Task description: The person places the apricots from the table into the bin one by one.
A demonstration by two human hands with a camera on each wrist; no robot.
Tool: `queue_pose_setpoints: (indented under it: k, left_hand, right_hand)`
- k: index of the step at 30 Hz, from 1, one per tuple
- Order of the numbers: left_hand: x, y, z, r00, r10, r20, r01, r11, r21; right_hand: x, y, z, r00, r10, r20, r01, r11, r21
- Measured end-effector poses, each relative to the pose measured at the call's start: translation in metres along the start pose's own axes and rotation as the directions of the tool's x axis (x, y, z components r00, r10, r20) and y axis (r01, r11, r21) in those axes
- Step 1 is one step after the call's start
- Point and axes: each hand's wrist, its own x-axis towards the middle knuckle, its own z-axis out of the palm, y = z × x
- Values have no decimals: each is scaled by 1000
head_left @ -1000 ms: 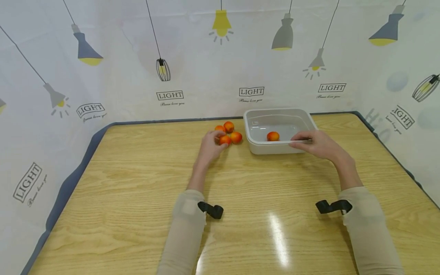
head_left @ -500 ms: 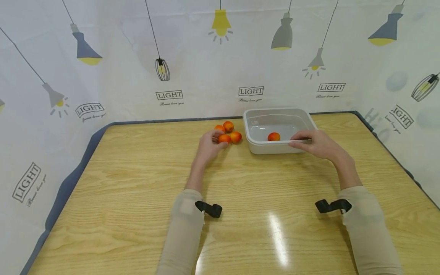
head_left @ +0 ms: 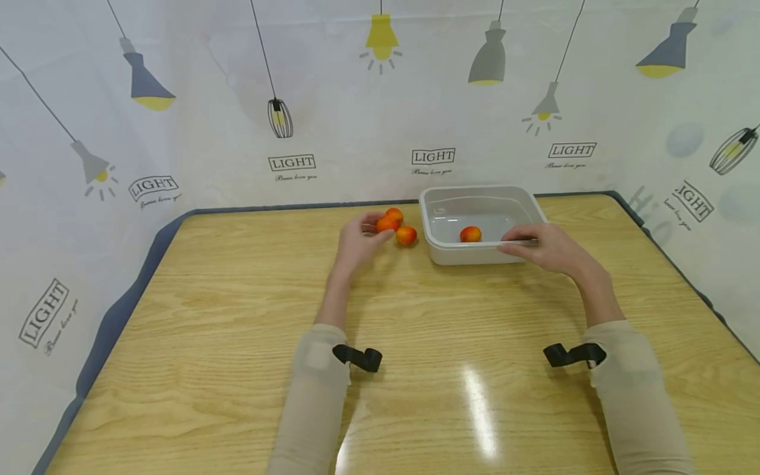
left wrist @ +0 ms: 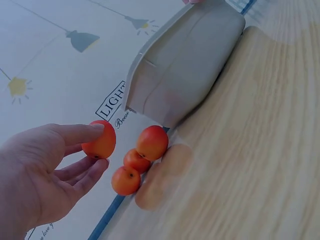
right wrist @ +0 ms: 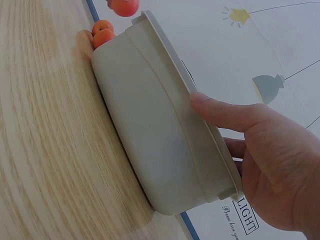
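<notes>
My left hand (head_left: 357, 244) pinches a small orange-red fruit (left wrist: 102, 141) between thumb and fingertips, lifted off the table. Close by on the wood sit three more such fruits; in the left wrist view they lie in a row, the nearest to the container being the largest-looking fruit (left wrist: 152, 142). From the head, one of these is mostly hidden behind the left hand and its fruit. My right hand (head_left: 549, 249) grips the near rim of a white rectangular container (head_left: 445, 254), thumb outside and fingers inside. Within that container lies one orange-red fruit (head_left: 471, 234).
A light wood table (head_left: 237, 330) spreads out beneath both arms, with a blue-grey edge along the back and sides. Behind it hangs a white backdrop (head_left: 344, 99) printed with lamps and lettering. A black wrist mount (head_left: 358, 357) sits on the left sleeve.
My left hand has closed on the nearest fruit of the group and raised it off the table, shifting slightly up and back. The right hand has stayed on the container rim.
</notes>
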Motion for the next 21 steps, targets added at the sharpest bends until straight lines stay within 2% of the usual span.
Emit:
queue_pose_setpoints:
  k: [6,12,18,21]
  left_hand:
    - [2,12,-1,997,72,-5,-72,997,-24]
    - [-1,26,-1,996,91,-11,-91,994,-56]
    - [-16,60,-2,995,101,-6,-101,991,-91]
    - [-20,68,-2,994,113,-12,-114,989,-95]
  right_hand:
    - [1,1,1,1000,1,-2,-1,1000,6]
    - [0,-2,0,1000,-5,3,5,1000,5]
    - [0,-1,0,1000,-6,1,6,1000,5]
    - [1,0,1,1000,-2,-2,2,1000,5]
